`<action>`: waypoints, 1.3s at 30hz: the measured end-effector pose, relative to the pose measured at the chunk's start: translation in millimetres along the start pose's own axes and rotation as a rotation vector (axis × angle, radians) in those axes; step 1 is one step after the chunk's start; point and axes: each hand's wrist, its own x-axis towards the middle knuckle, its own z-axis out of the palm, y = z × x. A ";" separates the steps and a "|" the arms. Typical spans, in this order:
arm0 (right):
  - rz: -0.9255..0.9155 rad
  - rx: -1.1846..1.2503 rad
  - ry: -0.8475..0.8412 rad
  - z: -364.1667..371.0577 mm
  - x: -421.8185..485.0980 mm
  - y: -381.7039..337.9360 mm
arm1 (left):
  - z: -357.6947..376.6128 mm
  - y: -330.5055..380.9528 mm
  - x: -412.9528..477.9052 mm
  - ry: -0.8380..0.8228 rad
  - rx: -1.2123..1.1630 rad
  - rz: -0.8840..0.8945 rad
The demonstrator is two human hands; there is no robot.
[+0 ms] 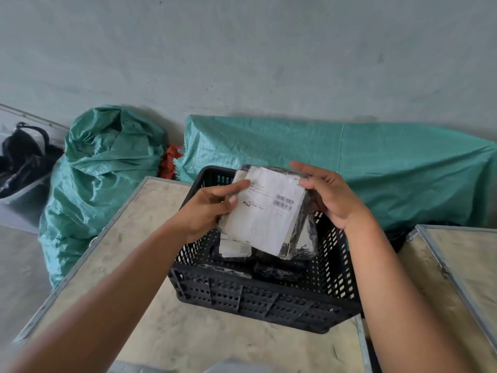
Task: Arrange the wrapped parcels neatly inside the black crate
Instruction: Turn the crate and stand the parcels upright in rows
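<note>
We held one wrapped parcel (265, 214) above the black crate (255, 294) on the worktop (188, 340), left hand (212, 208) and right hand (328, 195) each with fingers (236, 187) closed on an opposite edge, label up, probably to square it over the parcels below (236, 249).

The black perforated plastic crate (258, 297) looks matt and a bit scuffed; the parcel wrapped in glossy, crinkly clear film (271, 211) has a matt white paper label; the worn board tabletop (188, 337) has dull metal edging; the green woven-plastic sacks (102, 168) have a slight sheen.
</note>
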 end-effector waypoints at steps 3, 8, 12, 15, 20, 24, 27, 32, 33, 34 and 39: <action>-0.037 -0.072 0.067 11.9 5.4 7.9 | -7.1 -8.6 6.3 0.072 0.032 0.054; 0.019 -0.227 0.013 28.5 9.3 49.3 | -33.1 -34.5 25.3 0.211 -0.085 -0.026; 0.133 -0.304 0.011 47.3 26.6 81.0 | -54.9 -52.3 45.0 0.251 -0.146 -0.138; 0.229 -0.375 0.070 66.9 47.4 109.2 | -67.3 -70.6 65.3 0.331 0.079 -0.233; 0.360 -0.505 -0.015 100.8 73.5 153.3 | -94.4 -107.7 89.1 0.359 0.623 -0.421; 0.439 -0.586 -0.031 110.0 89.8 180.6 | -105.2 -134.8 92.6 0.273 0.776 -0.522; 0.523 -0.626 -0.017 116.2 90.4 200.3 | -111.2 -152.6 94.0 0.146 0.841 -0.591; 0.601 -0.626 0.004 121.9 98.2 213.2 | -119.3 -167.0 97.8 0.125 0.873 -0.587; 0.607 -0.627 -0.008 121.6 98.2 213.9 | -119.2 -169.2 98.2 0.127 0.894 -0.586; 0.609 -0.626 -0.024 121.5 97.0 213.9 | -118.7 -171.3 97.9 0.121 0.923 -0.596; 0.523 -0.741 -0.104 123.3 86.3 214.2 | -118.2 -176.8 95.0 0.018 1.078 -0.567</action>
